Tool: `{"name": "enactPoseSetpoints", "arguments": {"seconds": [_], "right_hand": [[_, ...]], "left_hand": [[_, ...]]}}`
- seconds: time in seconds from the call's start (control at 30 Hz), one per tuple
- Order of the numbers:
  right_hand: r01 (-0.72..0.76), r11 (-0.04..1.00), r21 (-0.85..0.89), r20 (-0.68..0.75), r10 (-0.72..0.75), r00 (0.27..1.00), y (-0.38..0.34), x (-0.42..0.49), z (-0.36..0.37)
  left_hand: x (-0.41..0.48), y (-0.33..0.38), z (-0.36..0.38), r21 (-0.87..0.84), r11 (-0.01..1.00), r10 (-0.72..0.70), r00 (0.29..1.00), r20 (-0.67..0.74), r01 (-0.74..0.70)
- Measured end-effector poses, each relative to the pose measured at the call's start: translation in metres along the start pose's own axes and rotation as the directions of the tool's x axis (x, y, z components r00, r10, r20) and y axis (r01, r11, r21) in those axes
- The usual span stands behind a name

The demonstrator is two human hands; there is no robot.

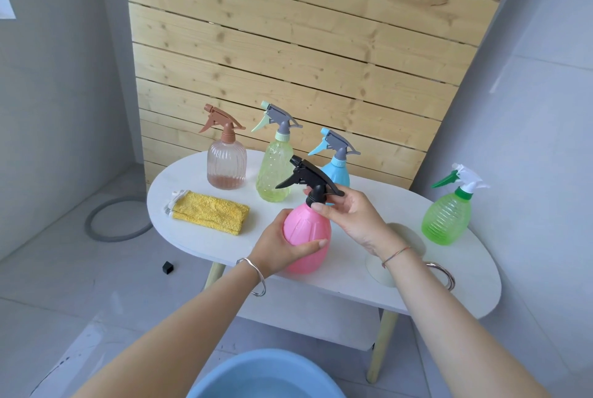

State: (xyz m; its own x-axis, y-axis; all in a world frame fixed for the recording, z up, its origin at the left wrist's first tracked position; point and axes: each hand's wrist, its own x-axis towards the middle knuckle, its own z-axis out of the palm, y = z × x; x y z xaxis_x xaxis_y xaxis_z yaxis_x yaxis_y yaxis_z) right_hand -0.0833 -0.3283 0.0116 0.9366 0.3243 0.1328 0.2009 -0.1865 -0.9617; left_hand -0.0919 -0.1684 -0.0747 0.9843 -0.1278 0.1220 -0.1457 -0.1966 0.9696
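Pink plastic spray bottle (305,237): body clasped in left hand (279,247), right hand (349,214) fingers pinching black trigger-head collar (316,195); head seated, unscrewing apparently pending.

Single head camera, looking forward and down.
It stands close over the white worktop (186,179), facing the wooden plank wall (288,44); left hand (277,248) and right hand (351,216) sit mid-frame.

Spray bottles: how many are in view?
5. The pink bottle is held at the front; the brown-topped bottle stands back left, the yellow-green bottle beside it, the blue bottle behind the pink, the green bottle far right.
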Motion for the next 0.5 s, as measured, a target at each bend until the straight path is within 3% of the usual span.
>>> {"name": "enactPoseSetpoints", "arguments": {"seconds": [0.13,0.27,0.5], "right_hand": [[0.054,0.982,-0.184,-0.140,-0.081,0.987,0.002,0.002,0.006],[0.027,0.967,-0.254,-0.412,-0.134,0.901,0.007,-0.001,0.030],[0.060,0.901,-0.429,-0.482,-0.285,0.829,0.003,-0.022,0.027]], "left_hand": [[-0.001,-0.001,0.002,-0.010,1.000,0.008,1.000,-0.017,-0.008],[-0.001,-0.001,0.003,-0.005,1.000,0.017,1.000,-0.017,-0.017],[-0.002,0.000,0.003,-0.009,1.000,0.004,1.000,-0.021,-0.004]]}}
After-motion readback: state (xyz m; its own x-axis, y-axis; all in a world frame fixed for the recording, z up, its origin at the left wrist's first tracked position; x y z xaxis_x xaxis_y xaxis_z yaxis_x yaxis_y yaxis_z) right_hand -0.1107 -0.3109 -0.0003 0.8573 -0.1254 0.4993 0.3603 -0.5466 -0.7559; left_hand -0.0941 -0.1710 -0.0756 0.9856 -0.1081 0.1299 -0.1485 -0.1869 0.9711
